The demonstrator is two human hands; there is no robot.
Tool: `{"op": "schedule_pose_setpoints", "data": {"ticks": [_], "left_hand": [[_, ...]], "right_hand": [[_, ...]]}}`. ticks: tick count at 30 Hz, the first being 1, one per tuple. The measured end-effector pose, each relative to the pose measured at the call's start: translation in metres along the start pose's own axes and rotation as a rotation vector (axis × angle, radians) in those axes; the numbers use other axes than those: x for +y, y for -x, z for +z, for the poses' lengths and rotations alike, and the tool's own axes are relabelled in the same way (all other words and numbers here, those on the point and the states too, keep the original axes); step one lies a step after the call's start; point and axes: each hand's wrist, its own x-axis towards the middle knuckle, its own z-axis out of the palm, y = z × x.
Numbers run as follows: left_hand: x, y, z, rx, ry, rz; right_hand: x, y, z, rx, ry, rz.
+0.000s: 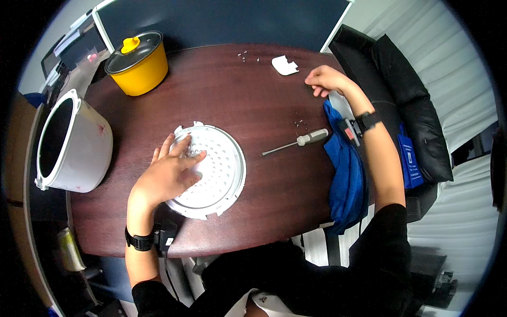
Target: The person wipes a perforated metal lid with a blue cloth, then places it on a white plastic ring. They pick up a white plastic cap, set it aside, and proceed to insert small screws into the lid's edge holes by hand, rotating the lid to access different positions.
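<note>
Left hand [163,177] spread, palm down; right hand [327,80] outstretched, partly curled.

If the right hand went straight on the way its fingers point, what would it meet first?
The right hand would probably meet the white notched piece, though the hand's height above the table is unclear.

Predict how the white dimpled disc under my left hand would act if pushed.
The white dimpled disc would probably slide rather than roll, since it appears flat on the table. It's likely stiff, judging by its even, circular outline. The small tabs might catch on things, since they jut outward.
</note>
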Motion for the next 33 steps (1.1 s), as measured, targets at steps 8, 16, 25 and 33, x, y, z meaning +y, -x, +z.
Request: {"op": "schedule_pose_setpoints", "data": {"ticks": [8,16,25,33], "left_hand": [[-0.001,-0.001,-0.001,0.013,0.032,0.005],[-0.001,0.0,0.0,0.047,0.001,0.028],[0.002,0.0,-0.001,0.036,-0.022,0.02],[0.0,0.003,0.001,0.043,-0.013,0.017]], "right_hand": [[-0.008,-0.083,-0.002,0.143,0.002,0.026],[0.001,-0.123,0.001,0.231,0.059,-0.013],[0.002,-0.078,-0.018,0.203,0.252,-0.081],[0.004,0.078,0.023,-0.212,0.581,-0.532]]}}
